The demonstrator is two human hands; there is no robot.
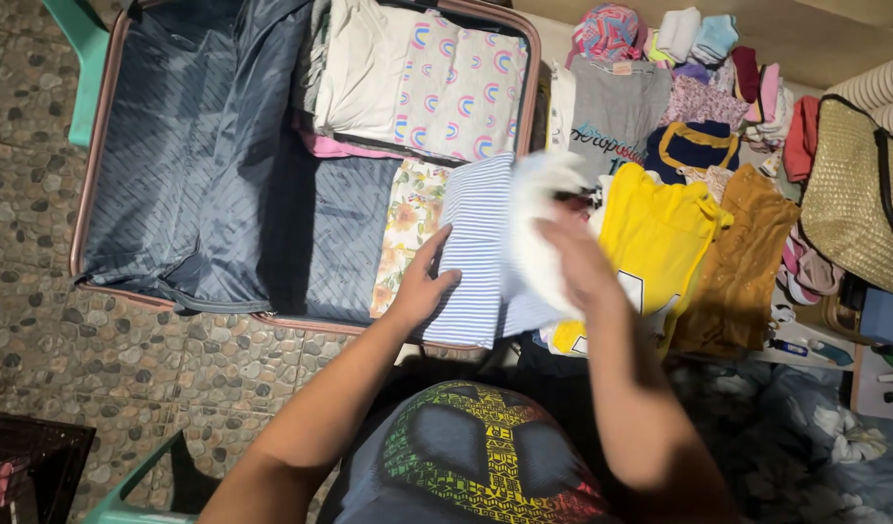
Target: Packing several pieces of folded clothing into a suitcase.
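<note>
An open pink suitcase [97, 146] with a grey lining lies on the pebbled floor. Inside lie a rainbow-print cloth [461, 92], a cream garment [359, 68] and a floral garment [407, 228]. My left hand [422, 281] presses flat on a folded blue-and-white striped garment [475, 243] at the suitcase's near right corner. My right hand [577, 257] grips a blurred white garment [538, 223] just above the striped one, beside a yellow shirt [655, 238].
To the right lie piles of clothes: a grey shirt [616, 112], a mustard garment [742, 252], a navy top [694, 146] and small rolled items [698, 34]. A woven bag [854, 189] sits far right. A green plastic chair [82, 58] stands at top left.
</note>
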